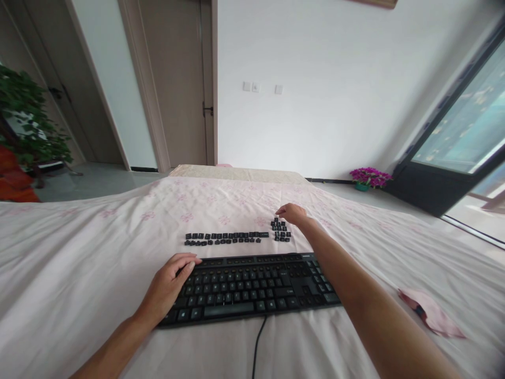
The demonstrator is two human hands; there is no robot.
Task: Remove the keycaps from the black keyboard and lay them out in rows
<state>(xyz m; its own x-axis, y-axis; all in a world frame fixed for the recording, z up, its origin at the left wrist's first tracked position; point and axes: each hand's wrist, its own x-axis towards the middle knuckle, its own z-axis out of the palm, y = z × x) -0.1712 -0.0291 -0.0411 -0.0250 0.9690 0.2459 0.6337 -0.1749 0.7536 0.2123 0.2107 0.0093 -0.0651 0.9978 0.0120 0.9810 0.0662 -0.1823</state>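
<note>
**Keyboard** [252, 287]: black, full size. Lies flat on the sheet [79, 263], near the front edge of view, long side across. Cable [258, 342] runs from its near edge toward the viewer. Letter and number rows look fully capped. Topmost row and a patch right of the main block look bare and dark, though too small to count.

**Keycaps** [224, 238]: black, loose. Set out in two long lines on the sheet just beyond the keyboard, roughly parallel to it, the near line less tidy.

**Cluster** [281, 230]: a smaller group of loose caps. Sits at the right end of those lines in a few short rows, close to them.

**Left hand** [168, 287]: rests palm down on the keyboard's left end. Fingers lie loosely bent over the far left corner, grip slack and closed on nothing.

**Right hand** [292, 213]: reaches past the keyboard, arm crossing above its right end. Hovers at the far edge of the cluster, fingertips pointing down and drawn close together. Cannot tell whether the grip pinches a cap; too small and partly hidden.

**Progress, as judged:** partway. Some caps off the board and sorted in rows; most remain seated. Cannot tell whether any are missing from view.

**Surroundings:** pink pouch [432, 313] on the sheet, well right of the keyboard. Potted plant [23, 121] at far left; magenta flowers [369, 178] on the floor by the window [469, 121]; door [177, 79] and wall switches [252, 87] behind.
</note>
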